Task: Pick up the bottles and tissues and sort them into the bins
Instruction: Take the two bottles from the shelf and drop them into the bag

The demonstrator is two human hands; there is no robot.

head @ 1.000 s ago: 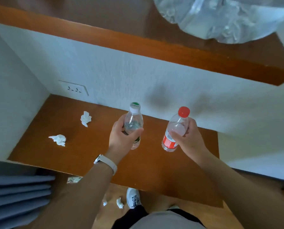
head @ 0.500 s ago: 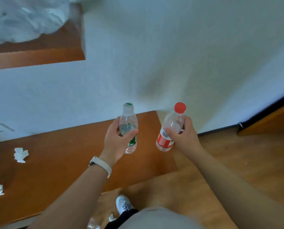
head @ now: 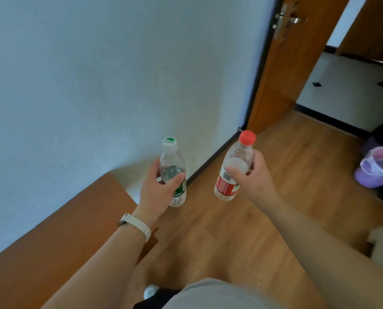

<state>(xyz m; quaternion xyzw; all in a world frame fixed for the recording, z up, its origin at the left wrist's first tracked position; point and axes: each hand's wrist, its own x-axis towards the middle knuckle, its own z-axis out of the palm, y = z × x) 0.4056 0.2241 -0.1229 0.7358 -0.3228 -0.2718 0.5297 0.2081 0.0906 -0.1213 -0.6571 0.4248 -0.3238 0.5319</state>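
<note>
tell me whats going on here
A person holds two bottles. Their left hand grips a clear plastic bottle with a green-topped white cap, and their right hand grips a clear plastic bottle with a red cap and red label. Both are held caps up above the wooden floor, beside the white wall. What looks like a purple bin lined with a plastic bag sits at the far right; neither bottle is in it yet.

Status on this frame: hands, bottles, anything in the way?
Left hand grips green-cap bottle. Right hand grips red-cap bottle, tilted. Purple bin at far right, not yet reached. Nothing seen in the way.
</note>
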